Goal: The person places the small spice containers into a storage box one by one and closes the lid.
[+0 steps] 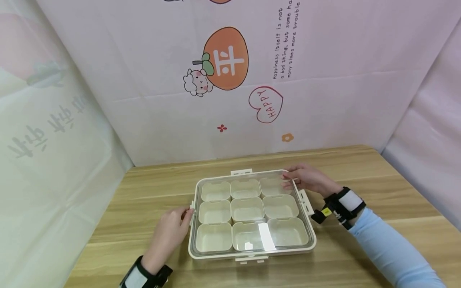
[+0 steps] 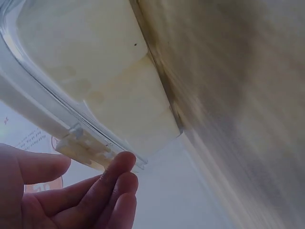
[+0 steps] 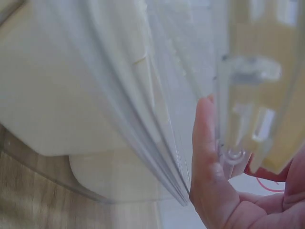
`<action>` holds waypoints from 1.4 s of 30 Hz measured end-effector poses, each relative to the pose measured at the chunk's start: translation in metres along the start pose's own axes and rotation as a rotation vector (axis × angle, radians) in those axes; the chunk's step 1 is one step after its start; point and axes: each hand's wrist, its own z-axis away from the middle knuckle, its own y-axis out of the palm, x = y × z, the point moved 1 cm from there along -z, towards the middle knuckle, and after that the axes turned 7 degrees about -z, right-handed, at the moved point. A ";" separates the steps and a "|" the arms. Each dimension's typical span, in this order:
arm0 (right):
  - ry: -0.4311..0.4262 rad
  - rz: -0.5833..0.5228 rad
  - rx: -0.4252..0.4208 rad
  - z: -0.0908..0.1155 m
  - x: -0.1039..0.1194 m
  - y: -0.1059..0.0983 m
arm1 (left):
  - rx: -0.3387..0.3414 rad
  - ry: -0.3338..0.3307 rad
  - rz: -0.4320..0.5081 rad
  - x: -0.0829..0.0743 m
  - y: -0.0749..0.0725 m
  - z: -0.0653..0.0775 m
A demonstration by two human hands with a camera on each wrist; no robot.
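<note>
A clear storage box (image 2: 71, 102) with several cream compartment cups (image 1: 247, 209) stands on the table. Its transparent lid (image 1: 230, 252) has a white rim and flip latches that stand outward. At the left side, my left hand (image 1: 170, 228) has its thumb and fingers on either side of the lid's left latch (image 2: 83, 151). My right hand (image 1: 310, 179) grips the lid by its far right corner. In the right wrist view, fingers (image 3: 205, 138) reach under the lid's edge beside the right latch (image 3: 252, 95), and a gap shows between lid and box rim there.
The wooden table (image 1: 151, 188) reaches out on both sides of the box. A white printed cloth (image 1: 173, 128) hangs behind it, with more cloth at left and right. Each wrist carries a black strap (image 1: 347, 204) with a camera.
</note>
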 end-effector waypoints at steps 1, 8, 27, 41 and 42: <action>0.000 -0.003 -0.002 0.000 0.000 0.000 | -0.002 0.000 0.004 0.000 0.000 0.000; 0.014 -0.051 -0.031 -0.002 -0.001 0.001 | -0.061 -0.008 0.023 0.007 -0.003 -0.002; 0.028 -0.029 -0.052 -0.005 -0.001 -0.010 | -0.217 -0.012 -0.134 0.036 -0.026 0.009; 0.021 -0.069 -0.031 -0.008 0.000 -0.009 | -0.226 0.002 -0.155 0.039 -0.025 0.008; 0.021 -0.072 -0.034 -0.008 0.000 -0.009 | -0.223 0.000 -0.156 0.039 -0.025 0.008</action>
